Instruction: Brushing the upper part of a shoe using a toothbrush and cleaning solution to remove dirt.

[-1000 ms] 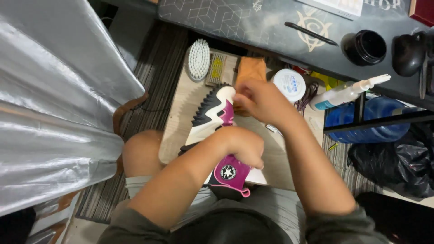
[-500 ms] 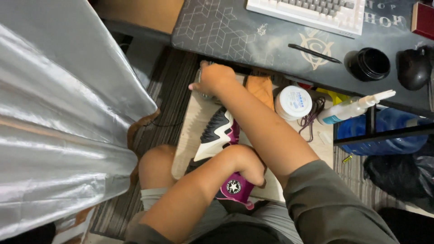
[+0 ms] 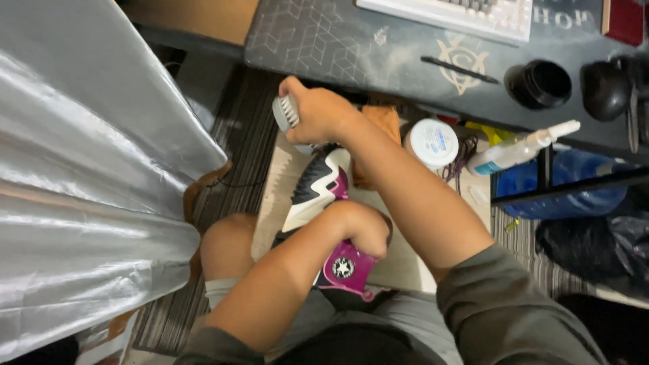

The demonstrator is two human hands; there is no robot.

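In the head view, the right hand [image 3: 323, 113] is curled tightly around a pale oval scrub brush with white bristles [image 3: 286, 112], raised just above the toe of a magenta, black and white high-top sneaker [image 3: 323, 203] that lies on a beige mat [image 3: 278, 182] over the person's lap. The left hand [image 3: 357, 228] is closed on the shoe's ankle, its forearm covering part of the upper. Beyond the shoe sit a white round lidded tub [image 3: 431, 143], a clear spray bottle [image 3: 520, 149] and an orange-brown cloth [image 3: 382, 122], with a silver plastic sheet [image 3: 88, 176] to the left and a dark desk mat [image 3: 378, 47] above.
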